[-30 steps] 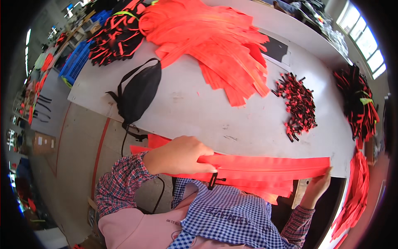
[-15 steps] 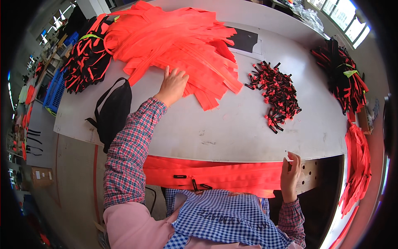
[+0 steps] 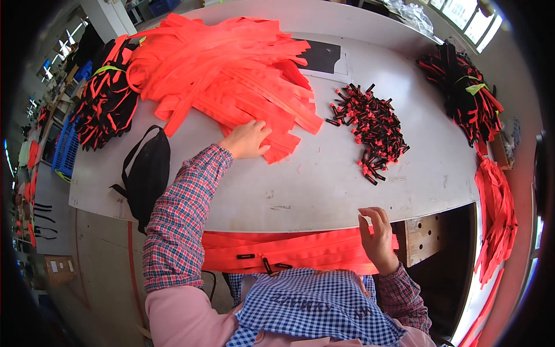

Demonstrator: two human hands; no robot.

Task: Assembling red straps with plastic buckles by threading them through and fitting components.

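A large heap of bright orange-red zipper tapes (image 3: 214, 63) spreads over the table's far left. At its near edge, my left hand (image 3: 247, 140) has its fingers bent and drawn together on the end of a zipper tape; the fingertips are partly hidden. My right hand (image 3: 378, 240) is raised at the table's front edge, thumb and fingers apart with nothing visible between them. Below it, across my lap, lie orange-red zipper tapes (image 3: 312, 246) with a few black zipper pulls (image 3: 266, 265) on them. A pile of black-and-red zipper sliders (image 3: 373, 130) sits right of the heap.
A black cloth pouch with a strap (image 3: 149, 176) lies beside my left forearm. Tied black-and-red bundles stand at the left (image 3: 107, 95) and right (image 3: 462, 87). More orange-red tapes (image 3: 496, 214) hang off the right side. A flat black piece (image 3: 319, 56) lies at the back.
My left hand has come nearer and slightly right across the heap, its spread fingers now drawn together. My right hand has shifted left, its fingers parting. The view has turned slightly.
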